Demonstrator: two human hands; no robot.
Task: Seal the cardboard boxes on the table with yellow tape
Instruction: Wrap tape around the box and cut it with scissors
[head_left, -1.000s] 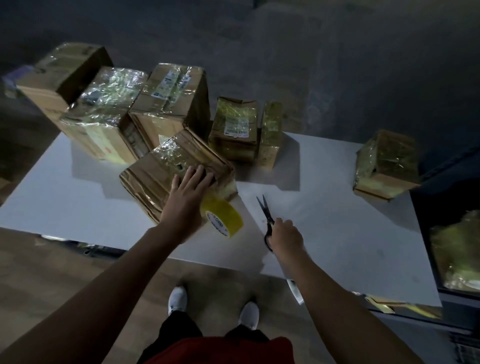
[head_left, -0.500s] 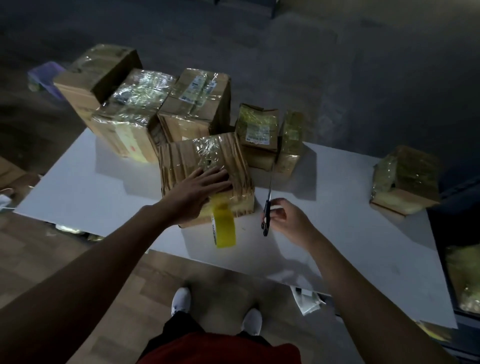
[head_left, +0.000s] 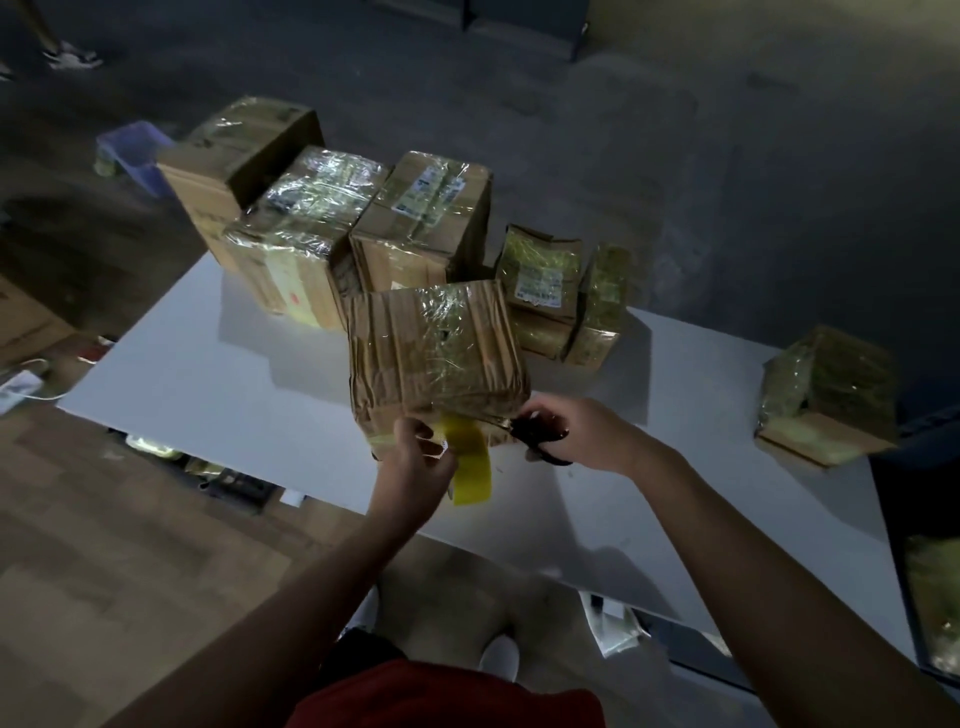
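In the head view both bare forearms rise from the bottom of the frame toward its middle. The left hand (head_left: 422, 460) has its fingers curled round the yellow tape roll (head_left: 470, 465) at the near edge of the centre box (head_left: 436, 353), while the right hand (head_left: 584, 431) is clenched on black scissors (head_left: 540, 441) just beside that box's near right corner. On or at the white tabletop (head_left: 208, 384) sit seven cardboard boxes: the centre box, five rear boxes (head_left: 421, 218) crowded behind it toward the upper left, and a lone box (head_left: 826, 395) well apart at the right; there is one tape roll and one pair of scissors.
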